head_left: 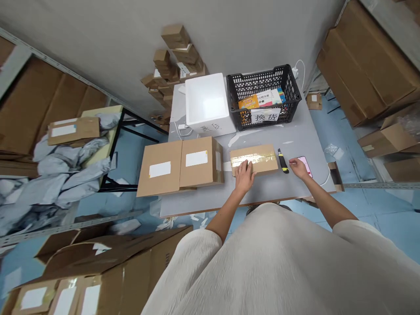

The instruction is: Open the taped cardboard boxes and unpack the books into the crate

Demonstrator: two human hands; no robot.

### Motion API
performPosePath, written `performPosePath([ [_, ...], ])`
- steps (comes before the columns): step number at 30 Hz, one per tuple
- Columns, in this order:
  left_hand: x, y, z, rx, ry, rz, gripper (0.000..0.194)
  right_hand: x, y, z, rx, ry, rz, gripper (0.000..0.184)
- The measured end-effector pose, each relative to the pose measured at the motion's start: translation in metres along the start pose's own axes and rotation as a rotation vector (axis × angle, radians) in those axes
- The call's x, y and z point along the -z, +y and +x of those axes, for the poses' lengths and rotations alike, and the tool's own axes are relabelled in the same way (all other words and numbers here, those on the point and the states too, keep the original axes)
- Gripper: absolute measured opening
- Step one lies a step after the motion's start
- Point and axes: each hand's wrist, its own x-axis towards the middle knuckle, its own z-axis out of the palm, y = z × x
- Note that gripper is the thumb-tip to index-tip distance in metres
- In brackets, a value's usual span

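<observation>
A small cardboard box (267, 159) with clear tape along its top lies on the grey table (210, 202) in front of me. My left hand (243, 176) rests on its near left part, fingers spread. To the right of the box is a black and yellow utility knife (282, 161). My right hand (298, 168) hovers by the knife, partly over a phone (307, 165) with a pinkish screen. Its thumb and fingertips are pinched together; whatever they hold, if anything, is too small to tell.
Two labelled cartons (197, 168) stand at the table's left. Behind are a white foam box (210, 124) and a black crate (238, 116) with books. Stacked small boxes (187, 54) lean by the wall. Grey parcels (70, 168) fill a left-hand rack, and large cartons (370, 65) stand right.
</observation>
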Motion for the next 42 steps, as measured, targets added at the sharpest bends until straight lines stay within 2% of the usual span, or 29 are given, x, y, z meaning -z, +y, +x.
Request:
performPosePath([
  [5,-0.014,-0.006,-0.003,-0.001,0.025,0.072,0.061,-0.004,0.017,0.012,-0.048,-0.06,-0.112,0.025],
  [9,-0.019,-0.011,-0.004,0.012,0.046,0.103,0.062,-0.018,0.023,0.021,-0.026,-0.134,-0.316,0.026],
  [13,-0.02,-0.014,-0.004,0.012,0.053,0.105,0.064,-0.033,0.022,0.029,0.067,-0.219,-0.557,0.035],
  [17,-0.021,-0.014,-0.006,0.006,0.062,0.101,0.066,-0.045,0.016,0.034,0.082,-0.296,-0.769,0.044],
  [22,-0.025,-0.015,-0.008,0.022,0.071,0.093,0.067,-0.053,0.011,0.038,0.063,-0.314,-0.857,0.051],
  [27,-0.029,-0.015,-0.007,0.015,0.082,0.068,0.066,-0.051,0.0,0.044,-0.046,-0.305,-0.75,0.055],
  [32,-0.032,-0.012,-0.007,-0.014,0.146,0.031,0.06,-0.026,-0.016,0.045,-0.148,-0.156,-0.438,0.069],
  [35,-0.03,-0.012,-0.006,-0.053,0.196,-0.012,0.056,-0.006,-0.033,0.042,-0.116,-0.062,-0.208,0.051],
  [37,-0.028,-0.013,-0.005,-0.079,0.218,-0.041,0.052,0.006,-0.049,0.039,-0.076,-0.056,-0.069,0.034],
  [40,-0.023,-0.016,-0.006,-0.103,0.241,-0.075,0.046,0.018,-0.08,0.032,-0.027,-0.126,0.082,0.025],
  [42,-0.019,-0.02,-0.006,-0.102,0.256,-0.079,0.043,0.02,-0.104,0.023,0.011,-0.235,0.116,0.026],
])
